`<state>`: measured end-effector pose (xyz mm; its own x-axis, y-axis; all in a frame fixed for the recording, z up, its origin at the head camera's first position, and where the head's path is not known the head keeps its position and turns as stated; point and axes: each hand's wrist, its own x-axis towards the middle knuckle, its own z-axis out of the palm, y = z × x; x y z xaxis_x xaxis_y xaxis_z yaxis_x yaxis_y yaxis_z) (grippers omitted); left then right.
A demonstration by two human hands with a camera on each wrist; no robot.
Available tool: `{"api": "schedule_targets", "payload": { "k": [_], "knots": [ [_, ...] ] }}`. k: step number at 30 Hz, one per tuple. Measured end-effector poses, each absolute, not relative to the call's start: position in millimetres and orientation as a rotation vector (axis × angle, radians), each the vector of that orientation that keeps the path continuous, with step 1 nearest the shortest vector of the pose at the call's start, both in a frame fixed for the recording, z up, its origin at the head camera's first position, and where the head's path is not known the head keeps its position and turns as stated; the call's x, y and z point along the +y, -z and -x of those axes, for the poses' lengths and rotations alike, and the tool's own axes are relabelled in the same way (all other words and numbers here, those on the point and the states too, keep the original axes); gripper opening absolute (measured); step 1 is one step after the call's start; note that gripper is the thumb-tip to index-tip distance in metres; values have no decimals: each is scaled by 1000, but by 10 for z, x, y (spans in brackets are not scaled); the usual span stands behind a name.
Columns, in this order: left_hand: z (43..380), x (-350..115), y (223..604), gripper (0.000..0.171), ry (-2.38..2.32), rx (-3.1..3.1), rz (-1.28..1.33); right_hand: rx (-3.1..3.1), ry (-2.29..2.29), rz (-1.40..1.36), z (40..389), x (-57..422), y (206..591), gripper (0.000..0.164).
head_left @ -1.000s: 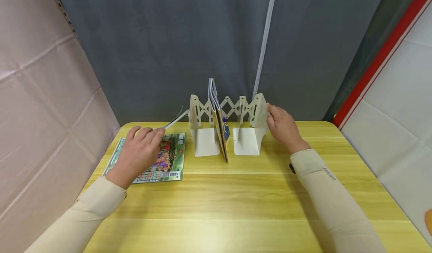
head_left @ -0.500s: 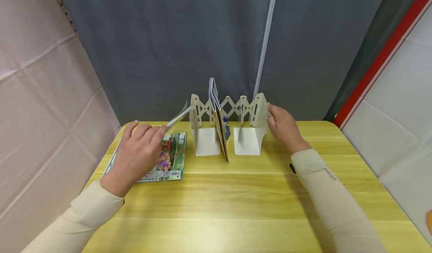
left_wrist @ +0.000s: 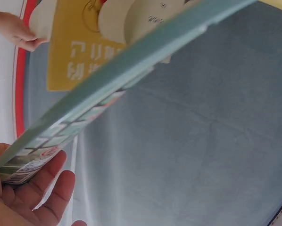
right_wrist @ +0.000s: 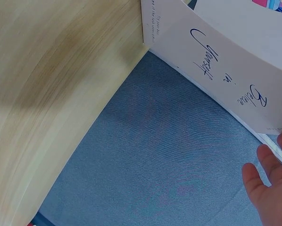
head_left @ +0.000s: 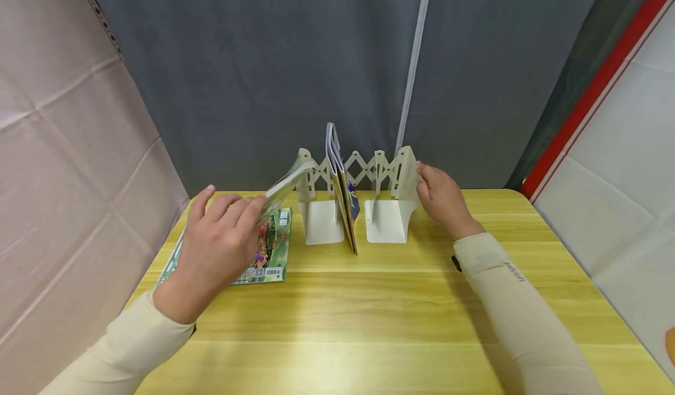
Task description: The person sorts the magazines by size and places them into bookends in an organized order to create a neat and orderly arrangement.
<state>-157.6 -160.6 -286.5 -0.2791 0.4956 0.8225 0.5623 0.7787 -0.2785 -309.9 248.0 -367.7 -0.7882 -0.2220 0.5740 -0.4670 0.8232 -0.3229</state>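
My left hand (head_left: pixel 218 237) pinches a thin magazine (head_left: pixel 289 184), raised and tilted above another magazine (head_left: pixel 274 248) with a green, colourful cover lying on the table. In the left wrist view the held magazine (left_wrist: pixel 108 77) crosses edge-on, its corner between thumb and fingers. An expandable white bookend (head_left: pixel 324 222) with a criss-cross back stands to the right. Several thin books (head_left: pixel 340 190) lean upright inside it. My right hand (head_left: pixel 445 198) pinches the top edge of its right end panel; in the right wrist view that panel (right_wrist: pixel 216 70) bears handwriting-style lettering, with some fingers spread beside it.
A wooden table (head_left: pixel 337 319) carries everything, its back edge against a grey curtain (head_left: pixel 263 78). Pale cloth (head_left: pixel 68 119) hangs along the left side. A white panel with a red border (head_left: pixel 596 90) stands at the right.
My left hand has lifted the magazine higher and shifted it right, so its far end now overlaps the bookend's left panel in view. My right hand stays at the right panel.
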Motion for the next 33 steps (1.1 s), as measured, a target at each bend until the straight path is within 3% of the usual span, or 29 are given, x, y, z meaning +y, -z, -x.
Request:
{"api": "schedule_targets", "payload": {
  "k": [33],
  "knots": [
    [1212, -1235, 2605, 28, 453, -1705, 737, -2507, -638, -492, 3087, 2488, 3677, 38]
  ]
}}
